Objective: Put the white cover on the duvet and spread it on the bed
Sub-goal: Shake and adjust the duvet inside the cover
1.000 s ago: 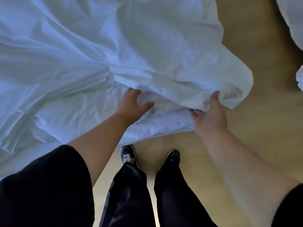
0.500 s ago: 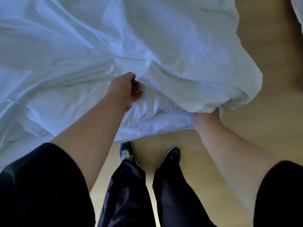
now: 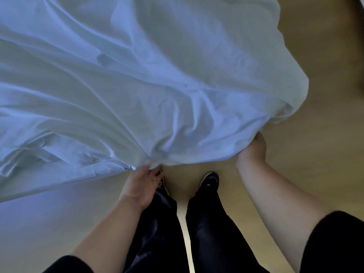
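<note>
White cover [image 3: 147, 85] fills most of my view, bunched and draped over the bed [image 3: 49, 213] at my left, its near edge hanging over the wooden floor [image 3: 315, 174]. I hold that edge at 2 places so I can pull it toward me. My right hand [image 3: 253, 149] is tucked under the corner, its grasp hidden, so I cannot tell. My left hand [image 3: 142, 185] pinches the hem.

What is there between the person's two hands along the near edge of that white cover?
In the head view, a bunched, wrinkled stretch of the white cover hangs between the left hand and right hand. Below its hem show wooden floor and a dark shoe.
</note>
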A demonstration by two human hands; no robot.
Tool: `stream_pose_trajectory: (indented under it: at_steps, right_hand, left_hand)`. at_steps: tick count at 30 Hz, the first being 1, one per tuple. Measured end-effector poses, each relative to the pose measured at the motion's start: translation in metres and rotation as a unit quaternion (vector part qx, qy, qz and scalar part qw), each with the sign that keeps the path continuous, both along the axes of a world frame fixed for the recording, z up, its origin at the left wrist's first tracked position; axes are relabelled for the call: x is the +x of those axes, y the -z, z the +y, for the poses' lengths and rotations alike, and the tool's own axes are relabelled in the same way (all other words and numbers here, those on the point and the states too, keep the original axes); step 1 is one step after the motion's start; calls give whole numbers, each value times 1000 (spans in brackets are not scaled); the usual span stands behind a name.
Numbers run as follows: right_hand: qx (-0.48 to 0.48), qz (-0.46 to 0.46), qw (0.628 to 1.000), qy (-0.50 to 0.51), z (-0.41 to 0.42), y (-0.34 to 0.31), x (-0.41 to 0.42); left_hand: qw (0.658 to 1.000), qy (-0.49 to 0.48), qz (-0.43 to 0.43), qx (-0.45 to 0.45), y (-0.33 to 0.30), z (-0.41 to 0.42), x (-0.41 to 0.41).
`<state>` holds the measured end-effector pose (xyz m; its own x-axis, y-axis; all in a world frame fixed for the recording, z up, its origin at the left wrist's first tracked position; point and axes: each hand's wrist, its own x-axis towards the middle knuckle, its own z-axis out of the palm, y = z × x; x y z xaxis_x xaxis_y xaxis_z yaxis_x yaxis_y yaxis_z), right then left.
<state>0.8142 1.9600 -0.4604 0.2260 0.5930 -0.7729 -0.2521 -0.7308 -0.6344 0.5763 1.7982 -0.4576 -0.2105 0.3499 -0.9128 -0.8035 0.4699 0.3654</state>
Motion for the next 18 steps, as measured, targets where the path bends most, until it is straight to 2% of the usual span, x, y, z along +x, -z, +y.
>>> stream_pose_trajectory:
  at_steps: [2, 3, 5, 7, 9, 11, 14, 18]
  right_hand:
    - [13, -103, 994, -21, -7, -1, 6]
    - [39, -143, 989, -16, -8, -5, 5]
    - [96, -157, 983, -7, -4, -14, 1]
    - [173, -195, 965, -37, 5, -31, -2]
    - [275, -275, 919, -71, 29, -45, -3]
    - [360, -352, 859, -93, 63, -56, -7]
    - [341, -440, 816, -160, 124, -76, -24]
    - [238, -433, 759, -424, 180, -64, -44]
  left_hand:
    - [991, -118, -51, 31, -5, 31, -13]
    - [990, -139, -31, 21, -9, 47, -18]
    - [995, -97, 21, 7, -23, 79, -20]
    - [995, -57, 37, 76, -60, 116, -23]
    - [979, -49, 57, 188, -107, 156, -39]
    - [962, -60, 112, 241, -145, 196, -68]
    - [956, -8, 190, 222, -153, 254, -114]
    - [955, 69, 237, 162, -113, 289, -133]
